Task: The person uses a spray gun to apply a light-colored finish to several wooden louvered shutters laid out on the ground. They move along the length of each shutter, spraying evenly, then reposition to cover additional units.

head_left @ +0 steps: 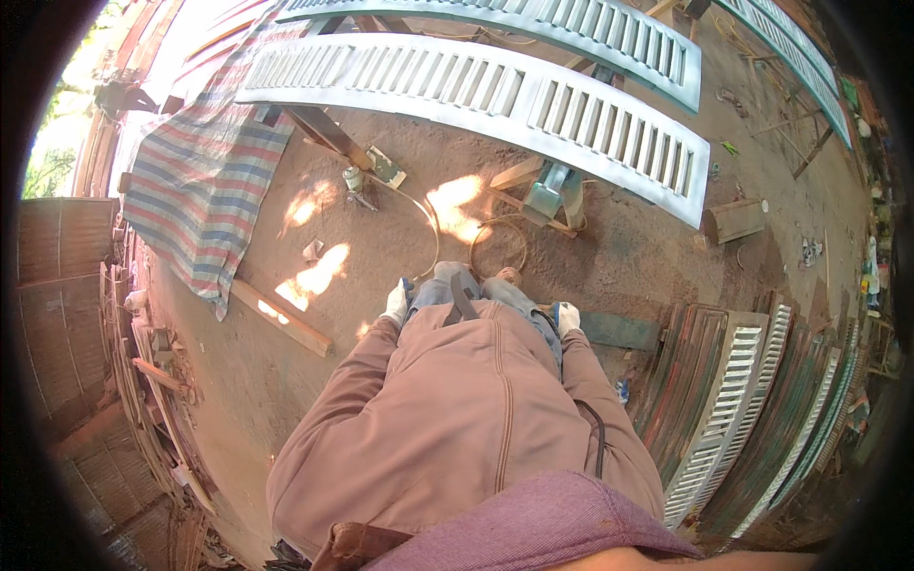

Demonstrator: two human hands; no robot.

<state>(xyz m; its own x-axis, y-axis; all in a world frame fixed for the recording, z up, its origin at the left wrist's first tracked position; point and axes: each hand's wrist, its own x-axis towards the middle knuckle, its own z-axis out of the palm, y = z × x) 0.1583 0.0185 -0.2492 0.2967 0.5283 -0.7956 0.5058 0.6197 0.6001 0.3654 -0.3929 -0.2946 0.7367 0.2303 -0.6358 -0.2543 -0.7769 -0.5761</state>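
My left hand [395, 303], in a white work glove with some blue on it, hangs beside my left thigh. Beside the other thigh is my right hand [567, 318], gloved the same way. The fingers of both are too small and too turned away to make out, so whether either grips anything stays unclear. Ahead of me a long white louvered shutter panel [526, 98] lies across wooden supports, out of reach of both hands. A spray gun with a cup [354, 179] rests low by the left support, and a thin yellowish hose [525, 249] loops on the ground near my feet.
Another louvered panel [692, 80] lies beyond the first, with more at far right. Stacked shutters [728, 409] lean at right near a greenish board [619, 329]. A striped tarp [205, 190] drapes at left above a wooden plank [283, 319]. A greenish metal container [544, 198] sits under the panel.
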